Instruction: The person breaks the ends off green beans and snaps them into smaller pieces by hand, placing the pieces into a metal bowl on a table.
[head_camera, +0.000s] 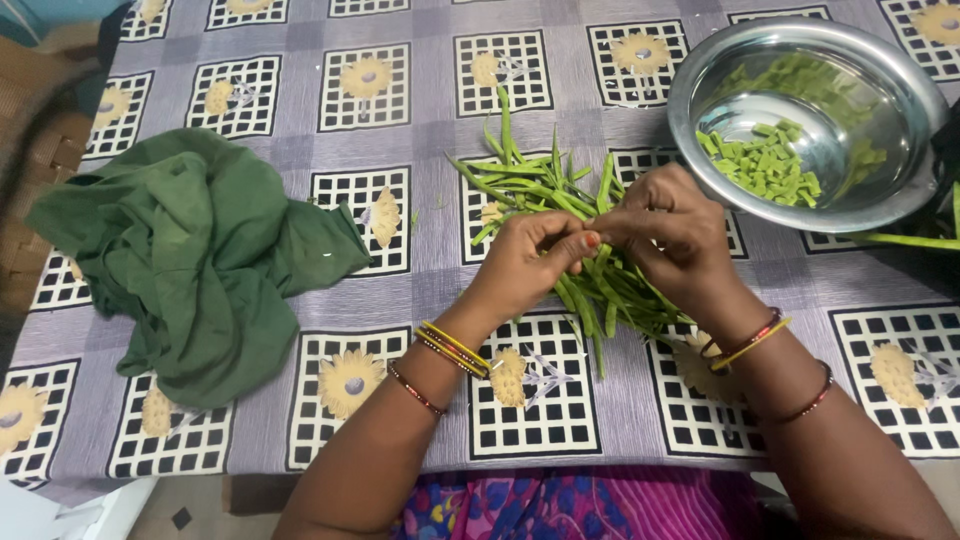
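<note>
A person sits at a desk (600, 420) covered by a grey-lilac cloth printed with black-and-white grid squares and pale yellow flowers. Both bare hands meet over the middle of the desk, above a loose pile of long green beans (560, 200) that fans out across the cloth.

The left hand (530, 262) is curled, its fingertips pinched together on a bean from the pile; one nail shows red polish. The right hand (672, 232) is curled the same way, fingertips pressed against those of the left hand, gripping the same bean. How the bean lies between the fingers is hidden by the knuckles. Both wrists wear thin bangles in yellow and dark red.

To the far right, just beyond the right hand, stands a round steel bowl (900, 80). Inside it lies a heap of short cut green bean pieces (765, 165), gathered toward the near left side. A few more whole beans lie by the bowl's right edge, at the border of the view.

On the left of the desk, well apart from the hands, rests a crumpled dark green cloth (190, 250). A bright pink and purple patterned garment covers the person's lap at the bottom edge.
</note>
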